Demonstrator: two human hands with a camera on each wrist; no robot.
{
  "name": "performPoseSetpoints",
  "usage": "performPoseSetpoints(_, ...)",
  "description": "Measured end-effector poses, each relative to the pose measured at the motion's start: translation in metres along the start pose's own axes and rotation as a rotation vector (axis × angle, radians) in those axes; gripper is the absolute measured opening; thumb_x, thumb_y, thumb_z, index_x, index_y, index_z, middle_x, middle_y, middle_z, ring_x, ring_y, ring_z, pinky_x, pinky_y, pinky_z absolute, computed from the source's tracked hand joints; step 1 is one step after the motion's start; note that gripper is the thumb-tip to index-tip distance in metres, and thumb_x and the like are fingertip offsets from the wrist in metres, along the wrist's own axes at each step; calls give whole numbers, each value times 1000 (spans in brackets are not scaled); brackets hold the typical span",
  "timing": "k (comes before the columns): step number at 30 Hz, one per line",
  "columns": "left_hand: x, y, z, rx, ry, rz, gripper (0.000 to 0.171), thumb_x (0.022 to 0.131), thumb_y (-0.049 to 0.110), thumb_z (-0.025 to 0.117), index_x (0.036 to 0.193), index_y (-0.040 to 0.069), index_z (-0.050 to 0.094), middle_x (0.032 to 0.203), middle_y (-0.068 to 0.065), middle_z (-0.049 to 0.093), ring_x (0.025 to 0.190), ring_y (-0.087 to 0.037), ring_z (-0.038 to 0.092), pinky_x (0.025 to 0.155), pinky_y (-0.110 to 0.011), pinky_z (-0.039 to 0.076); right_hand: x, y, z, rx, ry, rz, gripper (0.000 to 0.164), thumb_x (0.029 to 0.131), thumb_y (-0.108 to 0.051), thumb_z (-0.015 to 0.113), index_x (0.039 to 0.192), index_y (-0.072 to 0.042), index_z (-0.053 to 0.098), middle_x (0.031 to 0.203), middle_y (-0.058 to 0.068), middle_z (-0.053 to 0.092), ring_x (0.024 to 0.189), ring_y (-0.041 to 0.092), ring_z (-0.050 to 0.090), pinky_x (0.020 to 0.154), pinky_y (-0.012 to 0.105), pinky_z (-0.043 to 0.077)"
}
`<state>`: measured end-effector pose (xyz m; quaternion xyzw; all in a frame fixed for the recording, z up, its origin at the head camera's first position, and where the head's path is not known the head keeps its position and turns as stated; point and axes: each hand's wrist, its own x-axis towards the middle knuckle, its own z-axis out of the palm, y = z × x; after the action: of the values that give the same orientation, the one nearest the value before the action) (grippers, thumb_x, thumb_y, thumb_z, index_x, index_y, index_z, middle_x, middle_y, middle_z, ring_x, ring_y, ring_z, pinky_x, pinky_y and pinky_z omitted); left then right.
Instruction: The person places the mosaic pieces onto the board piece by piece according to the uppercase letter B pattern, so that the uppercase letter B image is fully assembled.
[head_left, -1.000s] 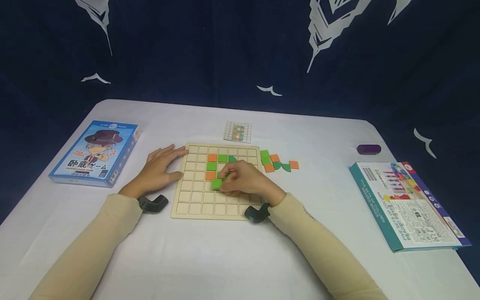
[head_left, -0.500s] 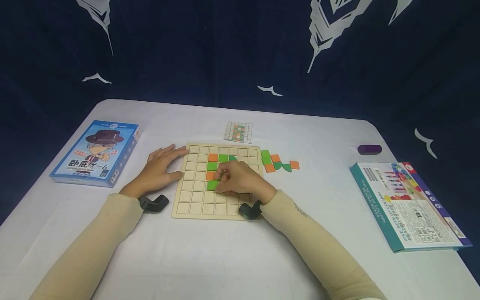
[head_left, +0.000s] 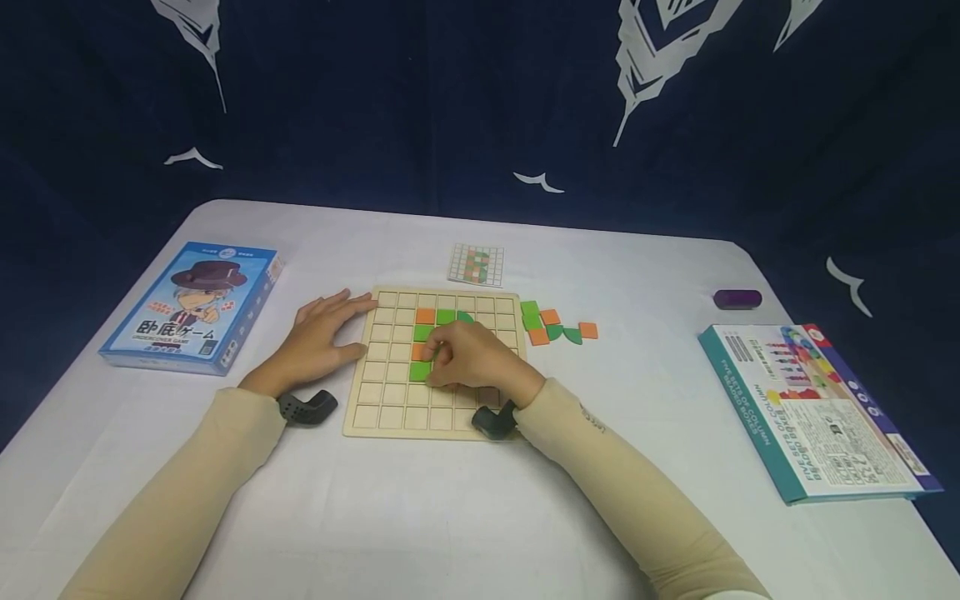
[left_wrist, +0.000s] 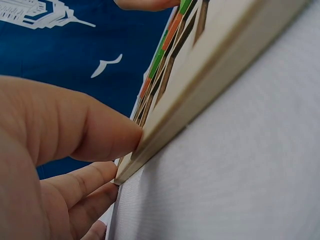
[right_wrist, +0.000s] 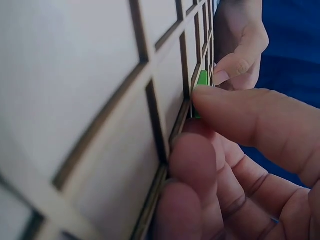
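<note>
Pinching a green tile [head_left: 419, 372] at its edge, the right hand [head_left: 480, 358] is narrow, thumb and fingers curled close over the middle of the board [head_left: 393, 417]. That tile sits at the foot of a column running orange, green, orange, green, at the centre of the frame. Left of centre, the left hand [head_left: 315, 337] lies wide – fingers spread, thumb and fingertips touching the board's left edge.

Just right of the board are loose tiles [head_left: 588, 331] in green and orange; above it lies a card [head_left: 477, 264] with a printed grid and coloured pattern.

At the left of the frame, a blue box [head_left: 187, 308] reads "UNDERCOVER GAME" under larger characters ending "ゲーム". At the right, another box [head_left: 817, 417] reads "FIVE SETS OF COLUMN BEADED BOXES" – its small print is illegible. The lettering on the right sleeve [head_left: 592, 418] is too small to read.
</note>
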<state>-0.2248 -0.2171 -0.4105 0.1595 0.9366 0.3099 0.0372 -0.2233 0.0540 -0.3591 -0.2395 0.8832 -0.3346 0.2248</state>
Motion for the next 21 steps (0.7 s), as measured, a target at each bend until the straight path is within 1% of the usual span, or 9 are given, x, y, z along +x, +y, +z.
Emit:
performPoseSetpoints(5, 0, 1, 0, -1, 0, -1, 70, 95, 17, 66, 161, 8, 48, 173, -16, 37, 165, -42, 15, 132, -62, 0, 1, 4, -1, 31, -17, -16, 22, 88, -3, 84, 107, -4, 74, 73, -2, 67, 61, 9, 56, 60, 21, 43)
performPoseSetpoints(8, 0, 0, 0, -3, 1, -1, 70, 95, 18, 67, 161, 8, 48, 173, -16, 37, 165, -42, 15, 132, -62, 0, 1, 10, -3, 77, -41, -46, 21, 89, -7, 84, 109, -5, 75, 76, -2, 68, 63, 9, 58, 64, 22, 47)
performPoseSetpoints(12, 0, 0, 1, -2, 5, 3, 70, 95, 17, 67, 161, 7, 49, 173, -16, 38, 165, -42, 15, 132, -62, 0, -3, 20, -10, 204, -90, -118, 21, 93, -7, 80, 113, -1, 75, 80, -1, 71, 66, 11, 61, 68, 24, 53)
performPoseSetpoints(15, 0, 0, 1, 0, 6, 2, 70, 95, 17, 67, 161, 7, 49, 173, -16, 37, 165, -42, 15, 132, -62, 0, -7, 29, -18, 299, -119, -160, 23, 97, -4, 76, 118, 4, 74, 80, 0, 72, 66, 12, 63, 69, 26, 57)
performPoseSetpoints(18, 0, 1, 0, 0, 6, 2, 70, 95, 17, 67, 161, 7, 49, 173, -16, 37, 165, -42, 15, 132, -62, 0, -12, 38, -26, 360, -123, -171, 26, 99, -2, 72, 123, 7, 72, 82, 0, 71, 67, 13, 66, 69, 27, 60)
performPoseSetpoints(21, 0, 1, 0, 1, 7, 4, 70, 95, 18, 67, 161, 8, 49, 173, -16, 37, 165, -42, 15, 132, -62, 0, -18, 50, -34, 413, -102, -160, 27, 100, 0, 69, 126, 9, 70, 87, 0, 72, 70, 14, 67, 69, 27, 61)
